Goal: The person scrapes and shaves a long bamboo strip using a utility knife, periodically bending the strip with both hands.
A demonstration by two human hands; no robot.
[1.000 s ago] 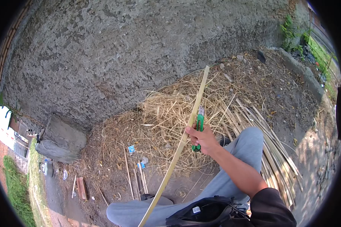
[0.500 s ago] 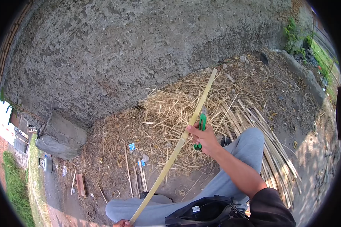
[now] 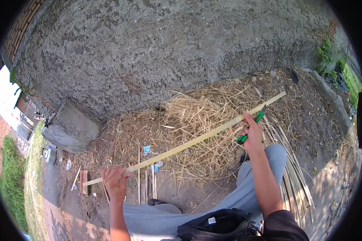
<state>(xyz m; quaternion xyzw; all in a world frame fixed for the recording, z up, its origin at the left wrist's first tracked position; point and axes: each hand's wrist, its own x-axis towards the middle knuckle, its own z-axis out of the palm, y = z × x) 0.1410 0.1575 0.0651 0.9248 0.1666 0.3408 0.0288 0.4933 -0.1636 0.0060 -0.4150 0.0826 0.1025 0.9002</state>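
While a rough grey wall [image 3: 169, 52] fills the upper view, the ground [image 3: 309, 128] at its foot carries a loose heap of straw-like shavings [image 3: 197, 114]. The person's grey-trousered legs [image 3: 149, 223] spread below, the right knee close beside a bundle of pale strips [image 3: 295, 178], which seems to leave little free room there. A concrete block [image 3: 76, 124] stands against the wall at left. One long strip [image 3: 189, 142] slants across the middle, held above the shavings. The left hand [image 3: 116, 180] is closed around it near its lower end; the right hand [image 3: 254, 134] pinches it short of the upper end while also gripping a green cutter [image 3: 259, 117]. Whether the blade touches the strip, I cannot tell. The step in hand looks like steadying the strip lengthwise; the next move seems to call for firm holds with the edge clear of fingers. Smallest, a blue wrapper [image 3: 147, 149] lies beyond the strip.
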